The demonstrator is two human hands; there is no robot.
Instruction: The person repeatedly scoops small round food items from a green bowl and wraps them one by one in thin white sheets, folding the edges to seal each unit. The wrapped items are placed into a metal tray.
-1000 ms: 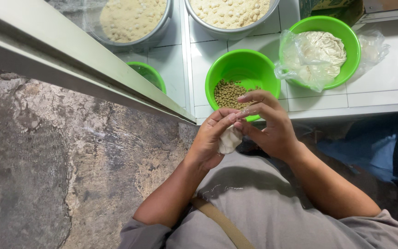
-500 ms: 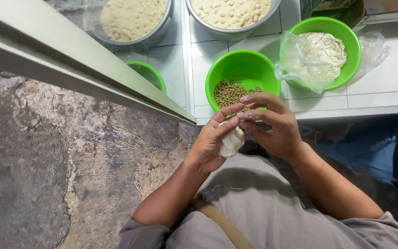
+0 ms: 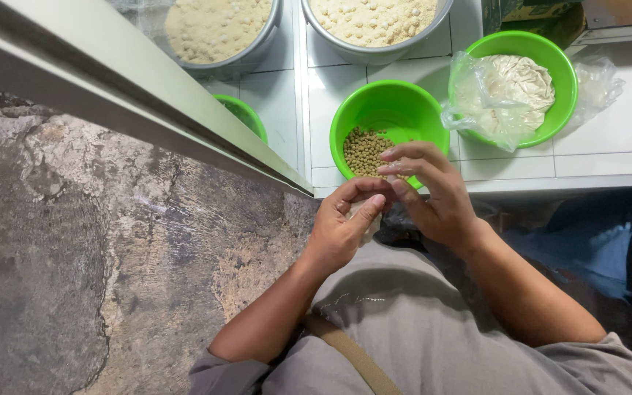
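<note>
Roughly, biggest first: white tiled desk (image 3: pixel 374 73) ran across the top of the view, with a grey ledge (image 3: pixel 111 95) cutting diagonally in front and rough stone floor (image 3: pixel 74 256) below it.

Two large metal bowls on the desk: left one (image 3: pixel 265 47) held fine pale crumbs, right one (image 3: pixel 433 33) held pale round balls.

Green bowl at right (image 3: pixel 561 80) carried a clear plastic bag of whitish material (image 3: pixel 510 91), kept bagged, probably so it stayed clean.

Middle green bowl (image 3: pixel 385 102) sat at the desk edge, nearest the person, with a heap of small olive-brown pellets (image 3: pixel 363 150) in it; likely parked there for short reach. A small green bowl (image 3: pixel 246 117) was half hidden behind the ledge.

Left hand (image 3: pixel 341 227) was curled, thumb pressed toward the fingers, cupping a small pale piece (image 3: pixel 369 219), dough by the look; mostly hidden, so exact grip unclear.

Right hand (image 3: pixel 433 194) hovered just beside the left, over the near rim of the pellet bowl, fingers bent and fingertips drawn together. Couldn't tell whether it pinched a pellet or nothing.

Both hands were held close to the body, just below the desk edge, apparently so the piece could be worked next to the pellets.
</note>
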